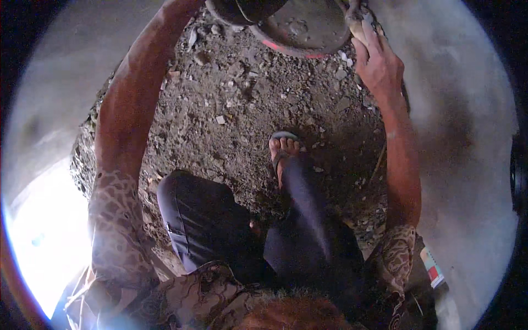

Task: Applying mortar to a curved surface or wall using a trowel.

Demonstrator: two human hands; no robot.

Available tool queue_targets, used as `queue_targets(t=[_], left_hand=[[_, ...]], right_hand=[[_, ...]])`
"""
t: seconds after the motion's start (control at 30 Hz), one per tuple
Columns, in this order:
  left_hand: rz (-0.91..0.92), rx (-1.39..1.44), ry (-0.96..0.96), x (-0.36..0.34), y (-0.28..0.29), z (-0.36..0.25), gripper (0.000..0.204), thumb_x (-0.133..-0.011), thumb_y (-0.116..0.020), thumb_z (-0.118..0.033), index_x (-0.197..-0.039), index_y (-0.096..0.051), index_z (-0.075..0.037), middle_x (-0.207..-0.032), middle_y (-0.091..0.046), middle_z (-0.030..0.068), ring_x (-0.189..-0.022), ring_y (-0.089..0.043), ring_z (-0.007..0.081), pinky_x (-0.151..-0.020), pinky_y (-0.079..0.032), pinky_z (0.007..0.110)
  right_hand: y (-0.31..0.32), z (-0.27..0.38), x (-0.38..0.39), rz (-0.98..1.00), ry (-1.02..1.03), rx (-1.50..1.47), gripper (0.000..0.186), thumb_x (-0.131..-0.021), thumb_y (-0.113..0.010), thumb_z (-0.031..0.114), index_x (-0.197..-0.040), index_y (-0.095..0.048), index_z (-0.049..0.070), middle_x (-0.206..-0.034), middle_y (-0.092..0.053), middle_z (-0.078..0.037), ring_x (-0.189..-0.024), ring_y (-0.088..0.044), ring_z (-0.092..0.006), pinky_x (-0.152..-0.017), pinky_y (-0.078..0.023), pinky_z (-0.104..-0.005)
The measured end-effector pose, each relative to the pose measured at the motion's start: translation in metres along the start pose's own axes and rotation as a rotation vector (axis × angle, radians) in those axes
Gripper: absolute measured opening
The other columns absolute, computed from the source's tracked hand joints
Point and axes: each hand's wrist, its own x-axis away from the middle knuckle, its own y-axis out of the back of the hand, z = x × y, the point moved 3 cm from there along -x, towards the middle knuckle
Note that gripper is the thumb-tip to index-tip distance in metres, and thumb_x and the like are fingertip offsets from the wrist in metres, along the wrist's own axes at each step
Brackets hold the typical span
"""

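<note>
My left forearm point(132, 88) reaches up to the top edge, with the hand itself out of view. At the upper right, my right hand point(377, 60) holds something narrow that I cannot make out clearly, beside the rim of a round dirt-covered pan point(297, 52) with red marks. A dark rounded object point(247, 8) overlaps the pan's left side and is cut off by the frame.
Loose gravel, soil and stone chips point(231, 104) lie around my sandalled foot point(283, 146). Grey concrete surfaces point(456, 137) rise on both sides, with strong light at the lower left. A small pale-and-red carton or packet point(432, 267) lies at the lower right.
</note>
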Motion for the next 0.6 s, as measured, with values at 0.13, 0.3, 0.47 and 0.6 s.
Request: queue_targets(t=[0.13,0.3,0.47,0.6], left_hand=[[-0.060,0.116,-0.368,0.000,-0.032,-0.021,0.033,-0.074,-0.074,-0.022,-0.087,-0.061,0.005,-0.074,-0.066,0.0142,-0.066,-0.061,0.0220,-0.063,-0.051,0.036],[0.058,-0.047,-0.747,0.008,-0.057,-0.038,0.042,-0.069,-0.079,-0.023,-0.096,-0.061,0.004,-0.085,-0.065,0.0215,-0.071,-0.065,0.0342,-0.065,-0.054,0.042],[0.041,-0.064,-1.122,0.021,-0.064,-0.049,0.070,-0.062,-0.085,-0.035,-0.112,-0.055,0.003,-0.105,-0.060,0.0269,-0.070,-0.062,0.0380,-0.057,-0.054,0.045],[-0.003,-0.065,-1.301,0.034,-0.063,-0.054,0.069,-0.061,-0.084,-0.032,-0.111,-0.053,0.004,-0.108,-0.059,0.0254,-0.069,-0.062,0.0368,-0.055,-0.054,0.046]], right_hand=[[-0.021,-0.026,0.008,-0.030,0.001,0.115,0.046,-0.096,-0.062,0.032,-0.137,-0.055,0.013,-0.108,-0.069,-0.017,-0.089,-0.070,-0.0379,-0.070,-0.058,-0.0457],[-0.035,-0.044,0.022,-0.118,-0.003,0.150,0.051,-0.096,-0.061,0.035,-0.142,-0.050,0.017,-0.105,-0.068,-0.015,-0.087,-0.069,-0.0374,-0.067,-0.058,-0.0462],[-0.032,-0.045,0.033,-0.121,-0.060,0.116,0.051,-0.095,-0.063,0.034,-0.142,-0.049,0.019,-0.101,-0.067,-0.015,-0.085,-0.068,-0.0381,-0.066,-0.057,-0.0473],[-0.022,-0.040,0.040,-0.138,-0.090,0.133,0.048,-0.094,-0.065,0.031,-0.138,-0.053,0.017,-0.100,-0.068,-0.016,-0.087,-0.068,-0.0385,-0.068,-0.057,-0.0466]])
